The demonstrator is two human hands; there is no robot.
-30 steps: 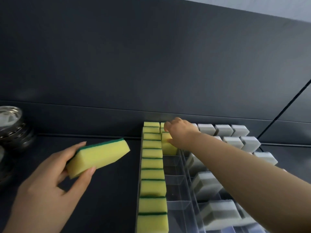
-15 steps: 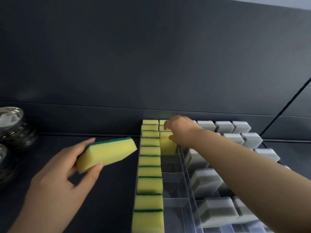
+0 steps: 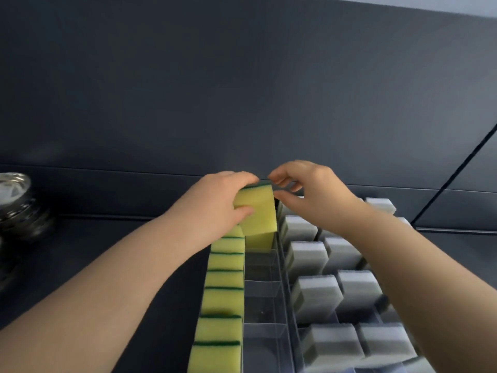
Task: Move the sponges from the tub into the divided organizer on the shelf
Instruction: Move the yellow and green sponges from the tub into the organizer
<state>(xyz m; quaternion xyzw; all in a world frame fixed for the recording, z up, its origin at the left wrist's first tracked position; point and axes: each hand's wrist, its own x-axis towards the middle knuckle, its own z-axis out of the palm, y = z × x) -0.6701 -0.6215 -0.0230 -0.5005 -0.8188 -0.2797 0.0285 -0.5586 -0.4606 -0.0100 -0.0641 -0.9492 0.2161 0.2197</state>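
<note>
Currently: held sponge [image 3: 256,208], yellow with green top, upright over far end of organizer [image 3: 265,292], second column, above standing sponge [image 3: 258,241]. Left hand [image 3: 215,208] grips it, fingers over top, thumb on front. Right hand [image 3: 309,195] beside upper right corner, fingers curled, parted, holding nothing; contact unclear. Yellow row [image 3: 223,292] in left column, grey sponges [image 3: 317,294] on right. Metal bowls [image 3: 18,205] far left.

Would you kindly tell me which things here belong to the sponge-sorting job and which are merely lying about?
Job: left hand gripping a yellow sponge; right hand beside it; clear divided organizer; filed yellow sponges; grey sponges.
Lying about: stacked metal bowls, far left.
</note>
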